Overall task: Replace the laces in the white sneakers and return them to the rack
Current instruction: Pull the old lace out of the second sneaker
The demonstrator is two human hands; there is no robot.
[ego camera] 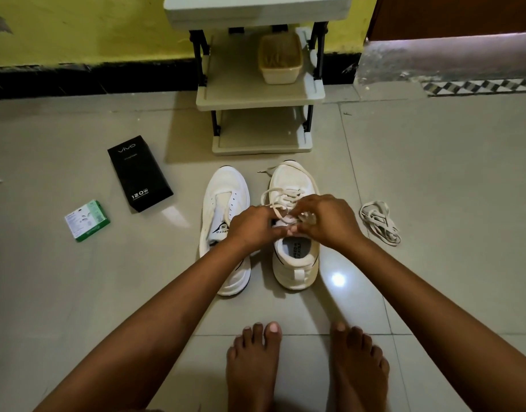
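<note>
Two white sneakers stand side by side on the tiled floor in front of the rack [260,98]. The left sneaker [224,191] has no lace in its eyelets. The right sneaker [291,263] carries a cream lace [281,193] threaded through its front eyelets, one end trailing past the toe. My left hand [251,226] and my right hand [324,220] meet over that shoe's tongue, and both pinch the lace near the upper eyelets. A second loose lace [379,223] lies bundled on the floor to the right.
A black phone box [139,173] and a small green-and-white box [87,220] lie on the floor at left. A beige basket [281,58] sits on the rack's middle shelf. My bare feet [306,370] are at the bottom. A yellow wall stands behind.
</note>
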